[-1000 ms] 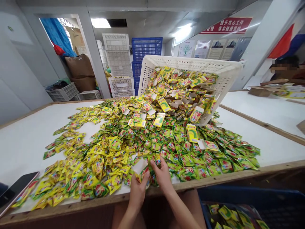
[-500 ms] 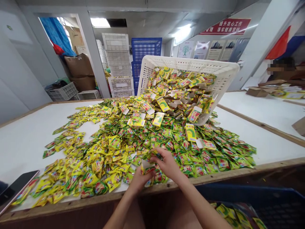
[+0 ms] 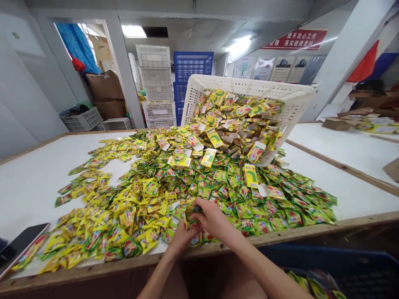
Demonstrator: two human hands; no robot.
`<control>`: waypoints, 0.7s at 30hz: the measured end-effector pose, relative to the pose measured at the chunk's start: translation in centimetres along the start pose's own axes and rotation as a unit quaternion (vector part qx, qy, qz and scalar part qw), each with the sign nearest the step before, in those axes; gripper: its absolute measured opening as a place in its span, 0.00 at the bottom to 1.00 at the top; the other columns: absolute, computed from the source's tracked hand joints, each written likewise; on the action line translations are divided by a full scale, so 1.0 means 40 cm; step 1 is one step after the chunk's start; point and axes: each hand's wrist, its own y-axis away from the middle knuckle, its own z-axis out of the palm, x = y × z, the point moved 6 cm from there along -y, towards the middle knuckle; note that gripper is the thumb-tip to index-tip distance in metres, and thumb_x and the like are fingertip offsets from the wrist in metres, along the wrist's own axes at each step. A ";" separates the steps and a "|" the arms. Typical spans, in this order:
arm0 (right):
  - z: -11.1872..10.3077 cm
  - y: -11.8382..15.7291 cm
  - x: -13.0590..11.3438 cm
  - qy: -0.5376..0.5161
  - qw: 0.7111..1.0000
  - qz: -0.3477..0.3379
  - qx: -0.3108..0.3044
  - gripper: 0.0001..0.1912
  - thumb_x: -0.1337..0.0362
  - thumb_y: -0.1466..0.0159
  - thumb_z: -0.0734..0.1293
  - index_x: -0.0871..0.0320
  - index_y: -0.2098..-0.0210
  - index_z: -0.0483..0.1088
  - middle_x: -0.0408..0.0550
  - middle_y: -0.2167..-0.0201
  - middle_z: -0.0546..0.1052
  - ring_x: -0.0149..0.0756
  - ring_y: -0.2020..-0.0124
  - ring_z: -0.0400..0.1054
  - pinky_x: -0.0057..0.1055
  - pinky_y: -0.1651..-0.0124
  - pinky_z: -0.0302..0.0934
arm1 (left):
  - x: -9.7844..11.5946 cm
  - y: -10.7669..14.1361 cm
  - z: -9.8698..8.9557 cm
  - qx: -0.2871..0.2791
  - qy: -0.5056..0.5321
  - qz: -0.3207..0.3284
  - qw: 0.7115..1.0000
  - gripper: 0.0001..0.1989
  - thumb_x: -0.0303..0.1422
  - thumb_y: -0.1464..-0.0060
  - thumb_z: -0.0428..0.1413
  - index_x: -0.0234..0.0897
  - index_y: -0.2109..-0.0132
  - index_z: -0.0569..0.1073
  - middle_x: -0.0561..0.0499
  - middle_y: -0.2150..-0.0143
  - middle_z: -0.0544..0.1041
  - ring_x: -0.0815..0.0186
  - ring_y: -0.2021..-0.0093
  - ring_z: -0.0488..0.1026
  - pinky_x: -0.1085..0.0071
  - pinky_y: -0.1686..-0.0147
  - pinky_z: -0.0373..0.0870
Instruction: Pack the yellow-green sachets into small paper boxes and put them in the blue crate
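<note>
My left hand (image 3: 181, 237) is closed around a small yellow box (image 3: 187, 223), just above the table's front edge. My right hand (image 3: 212, 216) pinches a small green packet (image 3: 193, 211) at the box's upper end. Fingers partly hide both, so how far the packet is inside cannot be made out. Around my hands lie loose green packets (image 3: 246, 211) on the right and mostly yellow packets (image 3: 121, 216) on the left. Several small cardboard boxes (image 3: 208, 158) rest on top of the pile beyond my hands.
A tilted white crate (image 3: 258, 86) full of small boxes leans over the pile. On the left is a phone (image 3: 23, 245). Below the table's wooden edge (image 3: 280, 236), a blue crate (image 3: 327, 257) holds yellow-green items. At far right, a person (image 3: 368, 95) sits near a cardboard box (image 3: 338, 123).
My right hand has moved slightly left and down, bringing the packet to the box in my left hand. The box's pale opening, visible before, is now covered.
</note>
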 end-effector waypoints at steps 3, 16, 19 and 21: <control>0.006 -0.001 0.010 0.045 0.999 -0.015 0.024 0.06 0.71 0.45 0.66 0.56 0.68 0.66 0.44 0.69 0.72 0.36 0.65 0.64 0.28 0.62 0.53 | 0.008 -0.001 -0.001 0.005 0.012 0.013 1.000 0.15 0.39 0.61 0.62 0.33 0.68 0.73 0.49 0.73 0.75 0.64 0.73 0.71 0.69 0.68 0.68; 0.024 -0.014 0.019 0.058 0.992 -0.110 0.027 0.07 0.67 0.45 0.69 0.57 0.67 0.66 0.46 0.66 0.67 0.38 0.61 0.58 0.32 0.58 0.55 | 0.002 0.002 -0.015 0.011 0.028 0.037 0.999 0.16 0.38 0.62 0.63 0.33 0.66 0.73 0.46 0.71 0.77 0.61 0.71 0.73 0.66 0.67 0.69; 0.017 0.003 0.017 0.041 0.994 -0.092 0.036 0.06 0.65 0.46 0.70 0.57 0.70 0.69 0.46 0.63 0.66 0.38 0.58 0.57 0.33 0.55 0.54 | -0.017 0.004 -0.024 0.029 0.042 0.012 0.999 0.20 0.37 0.63 0.64 0.32 0.62 0.72 0.45 0.66 0.78 0.59 0.67 0.74 0.65 0.64 0.69; 0.015 0.018 0.018 0.036 0.995 -0.084 0.034 0.05 0.63 0.44 0.69 0.56 0.73 0.70 0.47 0.60 0.66 0.39 0.55 0.56 0.35 0.52 0.53 | -0.020 0.002 -0.026 0.020 0.029 0.008 0.999 0.21 0.39 0.62 0.63 0.32 0.61 0.72 0.45 0.65 0.78 0.59 0.65 0.74 0.66 0.62 0.69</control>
